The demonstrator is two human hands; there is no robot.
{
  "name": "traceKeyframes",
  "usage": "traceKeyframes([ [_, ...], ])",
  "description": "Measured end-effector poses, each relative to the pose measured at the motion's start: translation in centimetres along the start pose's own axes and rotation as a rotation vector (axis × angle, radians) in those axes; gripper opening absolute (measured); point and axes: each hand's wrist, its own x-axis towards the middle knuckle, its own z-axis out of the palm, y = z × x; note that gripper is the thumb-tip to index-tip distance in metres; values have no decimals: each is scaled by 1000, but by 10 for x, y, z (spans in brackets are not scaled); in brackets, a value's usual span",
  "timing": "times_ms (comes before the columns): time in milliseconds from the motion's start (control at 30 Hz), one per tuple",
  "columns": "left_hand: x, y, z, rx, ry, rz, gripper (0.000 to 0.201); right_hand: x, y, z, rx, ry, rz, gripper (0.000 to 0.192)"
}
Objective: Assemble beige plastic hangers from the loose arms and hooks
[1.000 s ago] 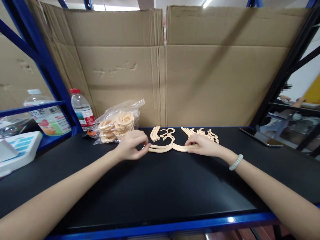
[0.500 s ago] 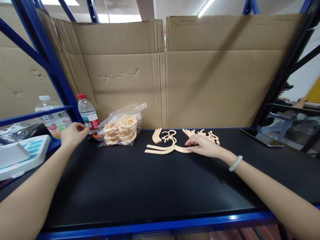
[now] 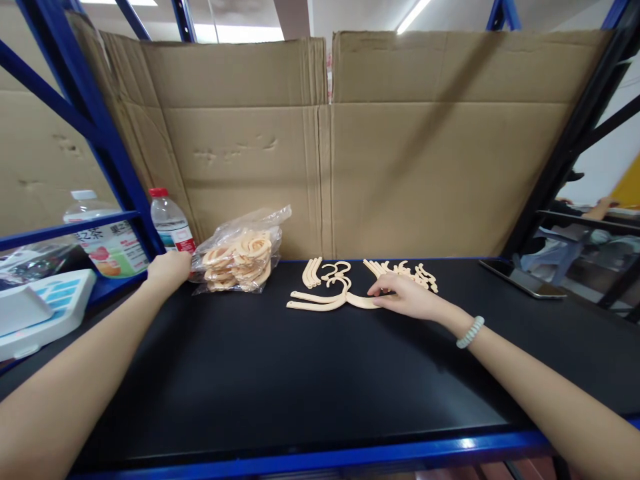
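My right hand [image 3: 410, 297] pinches the right arm of a cream plastic hanger [image 3: 317, 306] that lies on the black tabletop. The hanger has a hook at its middle and two long arms stretching to the left. My left hand [image 3: 171, 269] is closed beside a clear plastic bag [image 3: 240, 263] of cream hanger parts, in front of a red-capped bottle [image 3: 170, 220]. Its fingertips are hidden, so what they hold cannot be made out. Behind the hanger are curved arm pieces [image 3: 312, 272], loose hooks [image 3: 336, 269] and a pile of small parts [image 3: 424, 277].
A cardboard wall [image 3: 425, 167] closes off the back. A dark phone-like slab [image 3: 523, 279] lies at the right. On the left stand a larger white-capped bottle [image 3: 107, 233] and a white and blue device [image 3: 50, 313]. Another person [image 3: 575, 203] is partly visible far right.
My left hand has moved right and slightly down, covering the small orange and black object seen beside the bag before. My right hand stays on the hanger.
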Motion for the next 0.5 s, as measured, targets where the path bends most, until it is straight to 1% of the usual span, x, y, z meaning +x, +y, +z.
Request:
traceKeyframes([
  [133, 0, 3, -1, 11, 2, 80, 9, 0, 0, 0, 20, -2, -42, 13],
  [300, -5, 3, 0, -25, 22, 101, 6, 1, 0, -1, 12, -5, -45, 12],
  [400, -9, 1, 3, -105, 67, 102, 4, 1, 0, -1, 8, -9, -43, 12],
  [500, -10, -3, 6, -249, 132, 82, 4, 1, -2, -2, 13, -8, -35, 11],
])
